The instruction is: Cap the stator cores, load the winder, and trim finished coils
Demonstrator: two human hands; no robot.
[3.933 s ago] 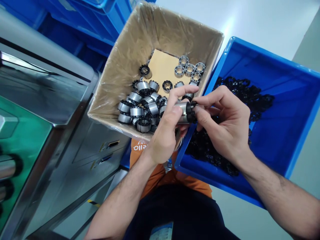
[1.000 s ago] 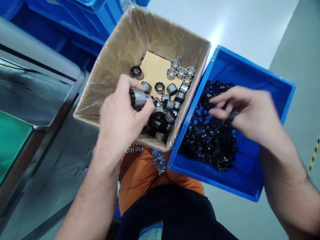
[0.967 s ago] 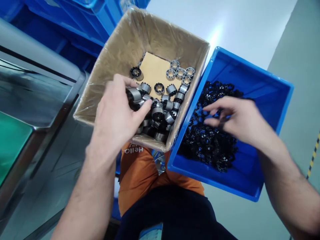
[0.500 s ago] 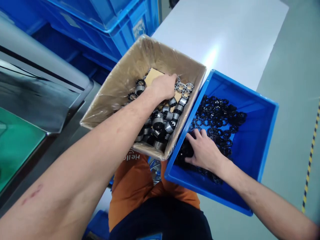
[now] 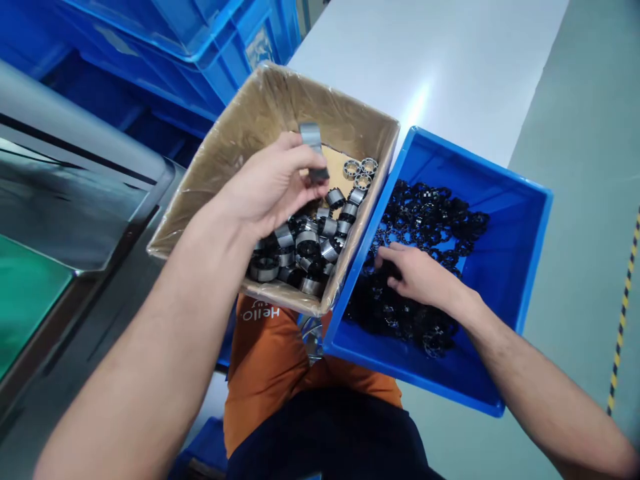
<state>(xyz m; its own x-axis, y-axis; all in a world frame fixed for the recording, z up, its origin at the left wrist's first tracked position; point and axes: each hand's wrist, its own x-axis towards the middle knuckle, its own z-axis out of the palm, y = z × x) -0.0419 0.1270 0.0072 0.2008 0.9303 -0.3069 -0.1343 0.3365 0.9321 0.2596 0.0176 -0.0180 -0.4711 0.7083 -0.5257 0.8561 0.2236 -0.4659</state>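
My left hand (image 5: 280, 177) is raised over the plastic-lined cardboard box (image 5: 220, 157), its fingers closed around silver metal rings (image 5: 311, 135) that stick out between thumb and fingers. How many it grips is partly hidden. Below it in the box lie several metal rings with black toothed ends (image 5: 307, 244), jumbled together. A few bare silver rings (image 5: 352, 169) stand on a cardboard sheet at the box's far side. My right hand (image 5: 425, 277) is inside the blue bin (image 5: 520, 253), fingers curled down at the pile of black toothed rings (image 5: 425, 213); what its fingertips pinch is hidden.
The box and bin stand side by side, the bin to the right. Behind them is a white tabletop (image 5: 450, 53). Stacked blue crates (image 5: 200, 80) rise at the back left. A grey machine with a green surface (image 5: 30, 293) is at the left.
My left hand has lifted from the far part of the box and turned, now with silver rings in its grip. My right hand has shifted slightly away from me, its fingers drawn closer together.
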